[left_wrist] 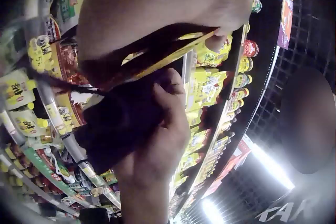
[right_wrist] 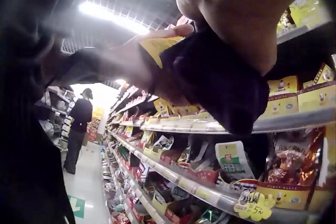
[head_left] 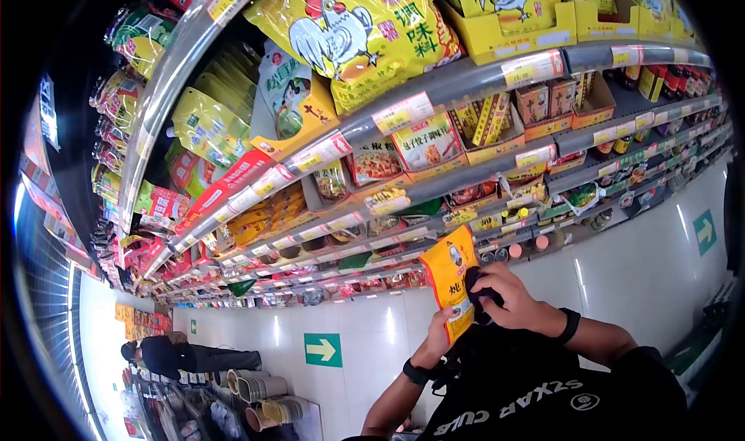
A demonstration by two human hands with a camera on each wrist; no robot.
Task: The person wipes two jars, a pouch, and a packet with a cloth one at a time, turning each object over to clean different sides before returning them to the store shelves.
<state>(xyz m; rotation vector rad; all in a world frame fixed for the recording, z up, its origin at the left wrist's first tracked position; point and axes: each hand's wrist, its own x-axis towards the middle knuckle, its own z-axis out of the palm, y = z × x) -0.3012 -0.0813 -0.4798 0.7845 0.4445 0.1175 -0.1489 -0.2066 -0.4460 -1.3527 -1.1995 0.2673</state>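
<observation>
In the head view, my left hand (head_left: 440,334) grips the lower end of a yellow-orange seasoning packet (head_left: 450,266), which has a portrait and dark characters on its front. My right hand (head_left: 512,297) curls its fingers round a bunched dark cloth (head_left: 485,292) at the packet's right edge. The left wrist view shows the packet (left_wrist: 176,56) nearly edge-on, the cloth (left_wrist: 123,113) hanging below it from the right hand (left_wrist: 157,145). From the right wrist, the cloth (right_wrist: 215,79) covers most of the packet, leaving a yellow corner (right_wrist: 160,48) by the left thumb.
Long store shelves (head_left: 434,88) curve around in front, stocked with yellow chicken-picture bags (head_left: 349,37), boxes and sachets with price tags. A person in dark clothes (head_left: 186,355) stands down the aisle. Green arrow signs (head_left: 322,349) mark the pale floor, near stacked bins (head_left: 256,387).
</observation>
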